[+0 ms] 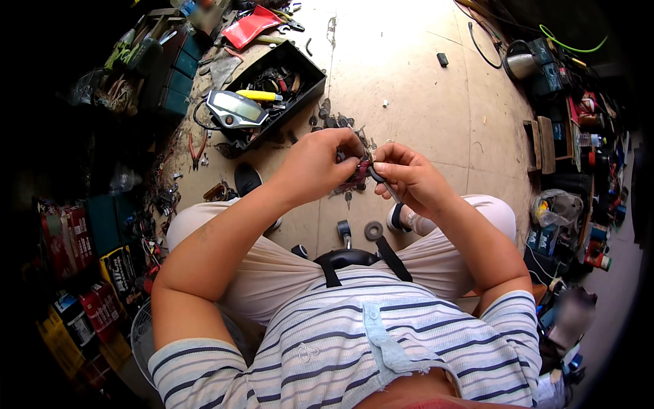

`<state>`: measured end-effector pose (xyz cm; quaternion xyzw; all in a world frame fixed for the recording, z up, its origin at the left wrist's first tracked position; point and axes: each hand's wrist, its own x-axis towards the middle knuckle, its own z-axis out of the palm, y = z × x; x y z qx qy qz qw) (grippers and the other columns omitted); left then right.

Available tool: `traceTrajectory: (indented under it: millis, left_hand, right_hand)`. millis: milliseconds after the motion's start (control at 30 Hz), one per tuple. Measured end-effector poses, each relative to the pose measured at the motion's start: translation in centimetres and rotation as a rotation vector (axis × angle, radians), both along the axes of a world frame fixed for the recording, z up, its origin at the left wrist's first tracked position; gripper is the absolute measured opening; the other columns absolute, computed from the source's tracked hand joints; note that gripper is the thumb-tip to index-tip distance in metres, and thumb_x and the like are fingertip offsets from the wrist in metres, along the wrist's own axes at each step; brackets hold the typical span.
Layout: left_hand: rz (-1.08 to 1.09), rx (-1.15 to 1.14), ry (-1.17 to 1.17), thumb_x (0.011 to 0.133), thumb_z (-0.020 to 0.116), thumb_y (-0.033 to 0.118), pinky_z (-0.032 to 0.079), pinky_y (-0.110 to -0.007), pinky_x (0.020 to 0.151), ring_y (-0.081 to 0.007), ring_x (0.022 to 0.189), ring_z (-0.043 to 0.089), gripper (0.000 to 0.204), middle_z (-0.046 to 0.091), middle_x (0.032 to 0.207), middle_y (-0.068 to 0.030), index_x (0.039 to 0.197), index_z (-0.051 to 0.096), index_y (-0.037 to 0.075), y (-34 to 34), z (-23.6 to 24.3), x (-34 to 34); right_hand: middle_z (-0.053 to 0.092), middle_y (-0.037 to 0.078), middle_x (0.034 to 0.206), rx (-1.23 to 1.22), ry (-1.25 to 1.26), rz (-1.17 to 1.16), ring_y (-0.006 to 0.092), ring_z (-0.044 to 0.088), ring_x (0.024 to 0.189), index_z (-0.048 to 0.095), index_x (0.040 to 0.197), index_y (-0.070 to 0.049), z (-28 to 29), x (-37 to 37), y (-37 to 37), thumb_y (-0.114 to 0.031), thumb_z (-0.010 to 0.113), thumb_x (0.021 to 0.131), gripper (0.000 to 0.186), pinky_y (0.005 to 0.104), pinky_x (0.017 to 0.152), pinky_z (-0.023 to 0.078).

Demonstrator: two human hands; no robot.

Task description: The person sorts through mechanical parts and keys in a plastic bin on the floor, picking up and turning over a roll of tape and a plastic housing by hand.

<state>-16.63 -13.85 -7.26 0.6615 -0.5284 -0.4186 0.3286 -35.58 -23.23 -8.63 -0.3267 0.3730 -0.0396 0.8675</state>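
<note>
My left hand (319, 162) and my right hand (417, 180) meet in front of me, above the floor. Between the fingertips of the right one is a key with a black head (375, 175), its blade pointing down toward the palm. The left thumb and forefinger pinch together at a dark reddish bundle (354, 183); exactly what they grip is hidden. Several loose keys (334, 121) lie on the floor just beyond the hands, and a single key (349, 198) shows below them.
A black toolbox (310, 75) full of tools stands at the far left, with a digital instrument display (237, 110) and a yellow-handled tool (257, 95) on it. Red-handled pliers (197, 150) lie left. A metal ring (373, 230) lies between my feet. Crowded shelves line both sides.
</note>
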Motion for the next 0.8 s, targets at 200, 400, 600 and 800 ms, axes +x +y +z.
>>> traceTrajectory:
  millis: [200, 400, 600, 800]
  left_hand:
    - [-0.030, 0.190, 0.406, 0.081, 0.064, 0.009, 0.045, -0.021, 0.061, -0.0066, 0.065, 0.056, 0.010, 0.063, 0.076, -0.0013, 0.089, 0.064, 0.003, 0.5, -0.2, 0.2]
    - [0.126, 0.135, 0.448, 0.082, 0.069, 0.011, 0.046, -0.021, 0.063, -0.0059, 0.069, 0.057, 0.019, 0.063, 0.079, -0.0003, 0.097, 0.062, 0.001, 0.1, 0.8, -0.4]
    - [0.105, 0.073, 0.520, 0.084, 0.068, 0.012, 0.047, -0.021, 0.063, -0.0076, 0.072, 0.059, 0.017, 0.064, 0.087, -0.0037, 0.097, 0.062, 0.003, 0.4, -0.7, -0.5]
    - [-0.031, -0.261, 0.010, 0.084, 0.064, 0.007, 0.047, -0.021, 0.063, -0.0065, 0.073, 0.058, 0.011, 0.062, 0.086, -0.0028, 0.093, 0.062, 0.001, 0.3, 0.3, -0.2]
  right_hand:
    - [0.062, 0.004, 0.084, 0.012, -0.011, -0.016, 0.0117, 0.063, 0.064, 0.056, 0.100, -0.005, 0.2, 0.0, -0.1, -0.008, 0.058, 0.090, 0.010, 0.0219, 0.058, 0.051]
    - [0.063, 0.006, 0.086, 0.042, -0.040, -0.068, 0.0150, 0.064, 0.066, 0.058, 0.097, -0.003, 0.9, 0.2, -0.8, -0.008, 0.060, 0.089, 0.010, 0.0238, 0.060, 0.052]
    - [0.064, 0.007, 0.084, -0.028, 0.045, -0.066, 0.0142, 0.064, 0.063, 0.059, 0.100, -0.002, 1.0, 0.3, -0.4, -0.010, 0.062, 0.089, 0.014, 0.0226, 0.056, 0.052]
    - [0.061, 0.003, 0.076, -0.353, 0.051, 0.099, 0.0095, 0.061, 0.063, 0.060, 0.095, -0.002, 1.4, 0.2, 0.0, -0.013, 0.063, 0.089, 0.013, 0.0200, 0.053, 0.047]
